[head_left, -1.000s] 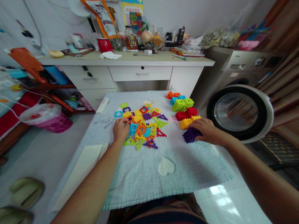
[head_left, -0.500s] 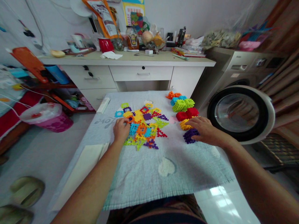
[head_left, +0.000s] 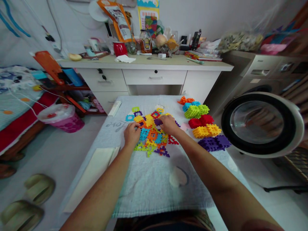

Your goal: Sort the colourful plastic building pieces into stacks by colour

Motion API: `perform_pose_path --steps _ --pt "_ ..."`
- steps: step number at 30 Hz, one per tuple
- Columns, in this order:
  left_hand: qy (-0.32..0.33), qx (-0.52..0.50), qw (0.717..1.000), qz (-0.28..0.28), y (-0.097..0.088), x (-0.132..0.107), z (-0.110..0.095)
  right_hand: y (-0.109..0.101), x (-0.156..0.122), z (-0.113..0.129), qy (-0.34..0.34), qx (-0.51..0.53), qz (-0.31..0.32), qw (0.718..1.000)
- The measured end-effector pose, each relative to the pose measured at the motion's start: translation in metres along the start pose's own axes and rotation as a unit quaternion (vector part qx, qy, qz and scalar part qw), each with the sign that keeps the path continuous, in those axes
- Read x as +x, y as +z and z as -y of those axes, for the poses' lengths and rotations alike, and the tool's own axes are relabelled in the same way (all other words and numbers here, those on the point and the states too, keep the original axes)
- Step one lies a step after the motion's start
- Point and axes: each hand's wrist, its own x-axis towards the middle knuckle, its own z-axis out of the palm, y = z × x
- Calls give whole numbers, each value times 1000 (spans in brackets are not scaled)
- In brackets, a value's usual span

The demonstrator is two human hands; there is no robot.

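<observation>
A loose pile of flat, notched plastic interlocking pieces (head_left: pixel 152 134) in many colours lies mid-table. My left hand (head_left: pixel 132 133) rests at the pile's left edge, fingers curled together; whatever they pinch is hidden. Over the pile's upper right, my right hand (head_left: pixel 168 124) has its bent fingers closed at a purple interlocking piece (head_left: pixel 158 122). To the right stand stacks sorted by colour: purple (head_left: pixel 214 143), yellow (head_left: pixel 207 131), red (head_left: pixel 201 121), lime green (head_left: pixel 196 111), blue (head_left: pixel 191 105) and orange (head_left: pixel 185 100).
A pale cloth (head_left: pixel 144 179) covers the table. A long white box (head_left: pixel 115 108) lies at its back left, a flat cream item (head_left: pixel 89 175) at its front left. Beyond is a cluttered counter (head_left: pixel 144 65). A washing machine door (head_left: pixel 262 125) hangs open at right.
My right hand has moved left from the purple stack to the pile, leaving the purple stack fully in view. My left hand stays at the pile's edge. The view has shifted slightly left.
</observation>
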Motion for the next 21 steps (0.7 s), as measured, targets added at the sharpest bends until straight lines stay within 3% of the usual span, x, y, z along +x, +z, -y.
perform_pose_path --steps 6,14,21 --pt "1 -9 1000 14 -1 -1 -1 17 26 -4 -5 -41 29 999" --pt "-4 -8 1000 13 -3 -1 -4 21 27 -5 13 -64 27 998" --pt "1 -11 1000 12 -1 -1 -1 15 28 -3 0 -51 60 997"
